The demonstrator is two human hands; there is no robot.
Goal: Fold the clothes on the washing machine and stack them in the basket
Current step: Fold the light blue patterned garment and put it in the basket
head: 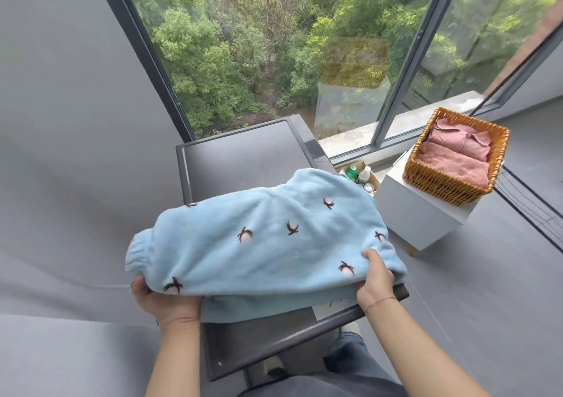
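A fluffy light-blue garment (262, 238) with small dark-and-white embroidered marks lies folded across the dark top of the washing machine (243, 159). My left hand (164, 299) grips its near left edge from underneath. My right hand (376, 278) holds its near right edge, thumb on top and fingers under the fabric. At the right, a woven wicker basket (451, 186) holds folded pink clothes (457, 153).
The basket stands on a small white cabinet (420, 217) to the right of the machine. Between them sits an open box of bottles (359, 174) on the floor. A large window (274, 46) runs behind; a grey wall is at the left.
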